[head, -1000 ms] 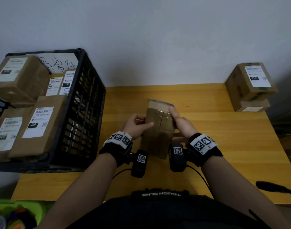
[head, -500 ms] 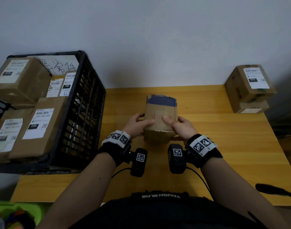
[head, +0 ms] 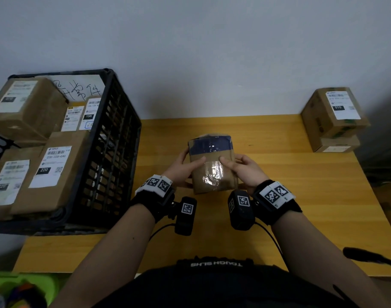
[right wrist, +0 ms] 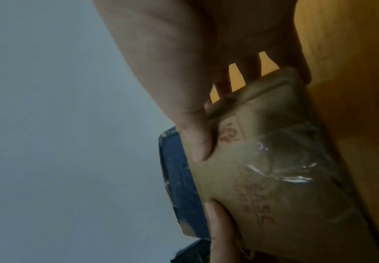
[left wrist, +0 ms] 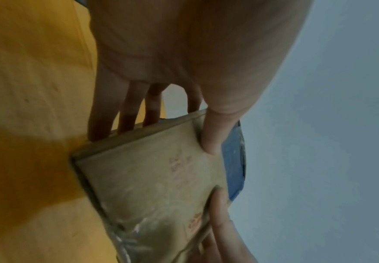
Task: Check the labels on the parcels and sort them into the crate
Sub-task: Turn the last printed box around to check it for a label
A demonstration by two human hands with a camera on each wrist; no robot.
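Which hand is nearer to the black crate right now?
Left. The left hand grips the held parcel on the side facing the black crate; the right hand grips the parcel's far side.

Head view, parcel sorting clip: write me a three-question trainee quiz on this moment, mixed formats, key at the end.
1. True or false: the left hand and right hand both grip the held parcel.
2. The tape band at the held parcel's far end is: A red, B blue, C white.
3. Fill in: the big number on the label of the top box of the stacked boxes at the table's right end is ___.

Key: 1 true; 2 B; 3 010.
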